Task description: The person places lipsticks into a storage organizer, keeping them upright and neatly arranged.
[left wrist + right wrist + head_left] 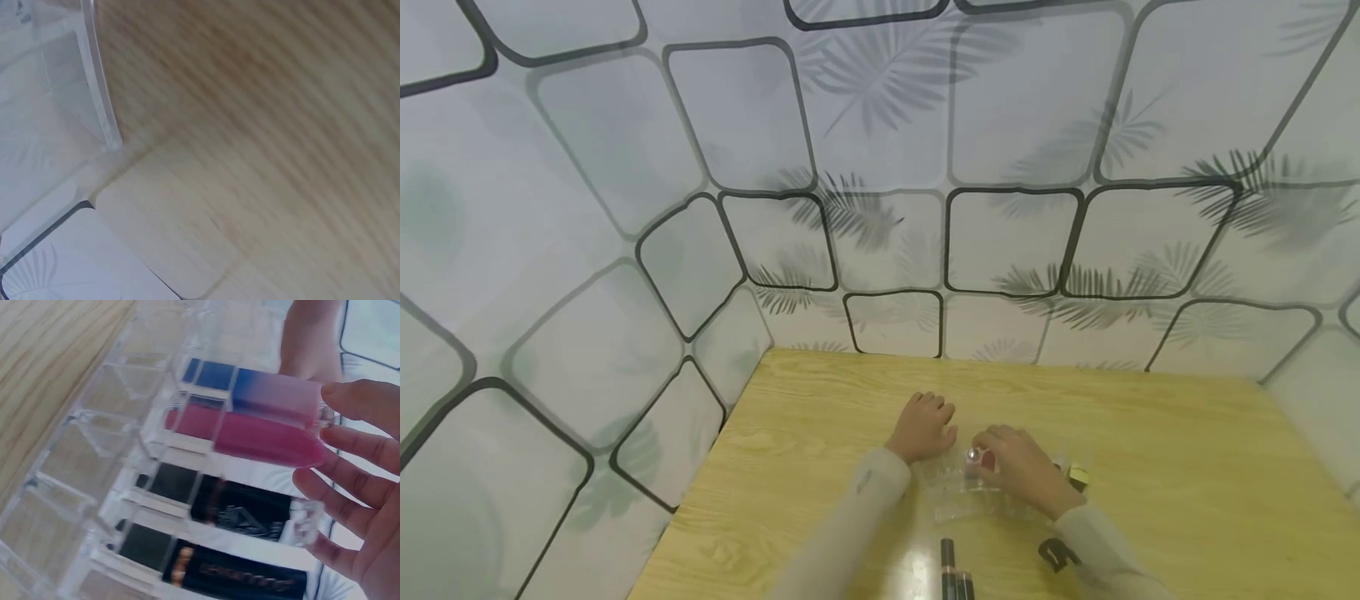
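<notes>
A clear compartmented organizer [955, 506] lies on the table between the hands. In the right wrist view, several tubes stand in a row of its compartments: a blue-and-pale-pink lipstick tube [275, 400], a deep pink tube [269, 439] and black lipstick tubes [240, 509]. My right hand [375, 487] pinches the top of the blue-and-pale-pink one between thumb and forefinger, its other fingers beside the neighbouring tops. At the organizer's far left corner is my left hand [922, 427], fingers loosely bent. The left wrist view shows only the organizer's clear edge [100, 94], not the hand.
Dark tubes [948, 557] lie on the wooden table [820, 433] near its front. A small yellow box [1078, 477] sits right of the organizer, and a black curved piece [1056, 553] is by the right sleeve. Patterned walls [880, 242] border the table's back and left.
</notes>
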The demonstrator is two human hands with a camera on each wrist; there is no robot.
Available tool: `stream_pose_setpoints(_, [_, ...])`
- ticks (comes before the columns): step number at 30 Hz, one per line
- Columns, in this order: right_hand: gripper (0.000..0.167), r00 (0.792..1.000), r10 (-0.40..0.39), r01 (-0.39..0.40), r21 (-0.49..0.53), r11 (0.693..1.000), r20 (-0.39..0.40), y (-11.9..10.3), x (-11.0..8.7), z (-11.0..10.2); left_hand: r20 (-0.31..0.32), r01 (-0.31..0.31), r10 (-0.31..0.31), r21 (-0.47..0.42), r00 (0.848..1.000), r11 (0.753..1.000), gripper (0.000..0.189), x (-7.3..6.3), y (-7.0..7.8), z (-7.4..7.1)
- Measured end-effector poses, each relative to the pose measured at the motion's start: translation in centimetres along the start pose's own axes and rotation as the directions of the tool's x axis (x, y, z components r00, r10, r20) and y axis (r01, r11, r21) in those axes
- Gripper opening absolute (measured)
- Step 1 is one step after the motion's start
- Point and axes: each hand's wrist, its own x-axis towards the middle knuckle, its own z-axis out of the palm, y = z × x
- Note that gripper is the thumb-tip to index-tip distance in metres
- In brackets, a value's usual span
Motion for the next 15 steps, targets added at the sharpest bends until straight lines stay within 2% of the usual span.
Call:
stream_pose_setpoints(2, [0.023,0.999,-0.023,0.023,-0.018,1.0,-0.036,-0.4,-0.1,-0.4,-0.01,-0.029,0.029,0.01,1.0,1.0,0.018,0.1,-0.2,0.1])
stream_pose_setpoints(4, [0.025,0.993,-0.079,0.075,-0.045,0.996,-0.092,-0.9,-0.3,-0.8,-0.014,-0.045,0.045,0.018,0.999,0.999,0.02,0.1,-0.4,0.3])
stream_pose_setpoints(9, [0.034,0.946,-0.233,0.217,-0.095,0.972,-0.226,-2.4,-1.2,-1.1,-0.02,-0.053,0.053,0.001,0.998,0.999,0.021,0.2,-0.5,0.4])
stream_pose_setpoints(11, [0.036,0.935,-0.252,0.234,-0.101,0.967,-0.25,-3.1,-1.8,-0.9,-0.024,-0.054,0.054,-0.009,0.998,0.998,0.021,0.1,-0.4,0.2])
stream_pose_setpoints(15, [0.036,0.93,-0.236,0.215,-0.103,0.971,-0.282,-4.7,-3.2,0.0,-0.009,-0.05,0.05,-0.015,0.999,0.999,0.02,0.1,-0.4,-0.2])
